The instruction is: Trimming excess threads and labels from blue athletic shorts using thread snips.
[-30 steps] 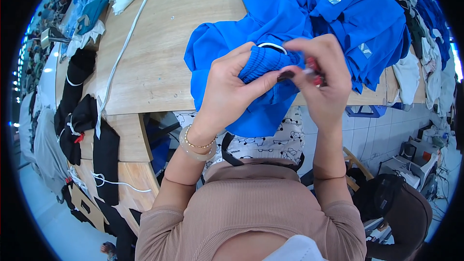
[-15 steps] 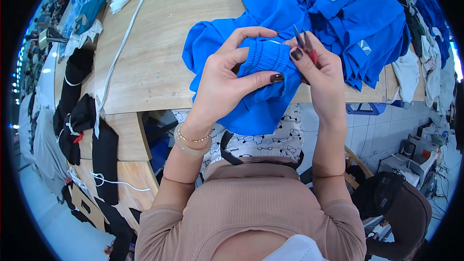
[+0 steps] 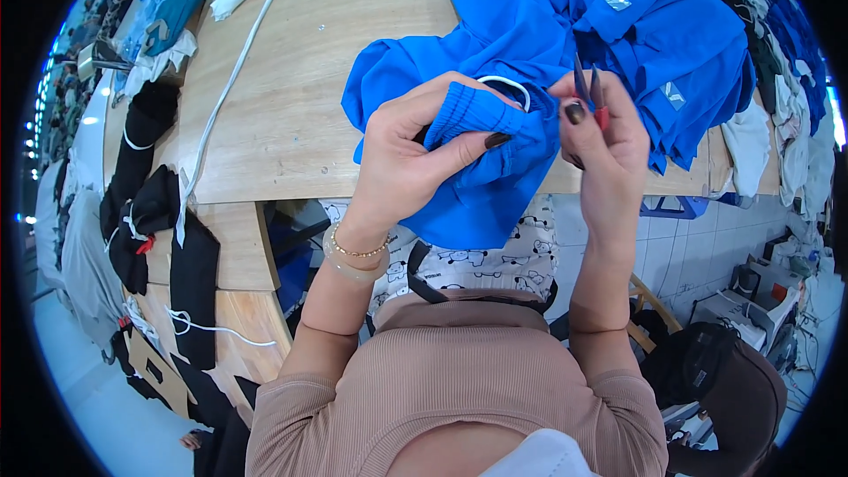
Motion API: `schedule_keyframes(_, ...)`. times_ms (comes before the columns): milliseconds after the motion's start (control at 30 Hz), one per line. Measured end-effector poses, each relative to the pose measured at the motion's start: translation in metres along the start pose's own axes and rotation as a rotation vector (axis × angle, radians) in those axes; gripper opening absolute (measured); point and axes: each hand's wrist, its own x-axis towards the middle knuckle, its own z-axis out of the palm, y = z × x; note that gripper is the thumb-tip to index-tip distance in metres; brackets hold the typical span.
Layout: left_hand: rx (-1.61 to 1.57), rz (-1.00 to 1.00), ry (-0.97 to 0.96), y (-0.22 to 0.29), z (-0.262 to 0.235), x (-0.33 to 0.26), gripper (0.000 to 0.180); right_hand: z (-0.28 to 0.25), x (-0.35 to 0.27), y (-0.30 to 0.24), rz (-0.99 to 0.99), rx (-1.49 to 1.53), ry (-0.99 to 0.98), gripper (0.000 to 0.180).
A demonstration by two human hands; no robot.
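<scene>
My left hand (image 3: 411, 146) is closed on the gathered elastic waistband of a blue garment (image 3: 473, 194), its thumb pressed along the band. A white cord (image 3: 511, 84) curves in a loop out of the top of the band, between my hands. In my closed right hand (image 3: 609, 141) is a pair of thread snips (image 3: 601, 106) with red handles, the dark blades pointing up and slightly parted. The thumb and fingertips of that hand pinch at the garment's right side; what exactly they grip is hidden. The rest of the cloth spreads over the table behind and hangs over its front edge.
Several more blue garments (image 3: 654, 26) with small clear stickers lie heaped at the back right of the wooden table (image 3: 291, 115). A long white cord (image 3: 231, 79) runs down the table's left side, near black fabric rolls (image 3: 193, 291). A chair (image 3: 742, 397) stands at lower right.
My right hand has moved right with the snips, away from my left hand. The white cord now bows out in a larger loop, and the waistband has tilted.
</scene>
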Motion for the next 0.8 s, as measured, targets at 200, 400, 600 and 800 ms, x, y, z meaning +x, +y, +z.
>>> schedule_keyframes(200,0.009,0.036,-0.033,-0.004,-0.007,-0.002,0.011,-0.008,-0.019,-0.016,-0.018,-0.231,0.016,0.011)
schedule_keyframes(400,0.025,0.088,0.007,-0.007,-0.004,-0.001,0.018,-0.002,-0.023,-0.021,-0.033,-0.453,-0.035,0.008)
schedule_keyframes(600,-0.041,0.04,-0.014,-0.007,-0.006,-0.002,0.014,-0.003,-0.022,-0.028,-0.003,-0.547,-0.085,0.007)
schedule_keyframes(800,-0.056,0.055,-0.025,-0.007,-0.005,-0.001,0.014,-0.001,-0.022,-0.033,-0.001,-0.59,-0.113,0.007)
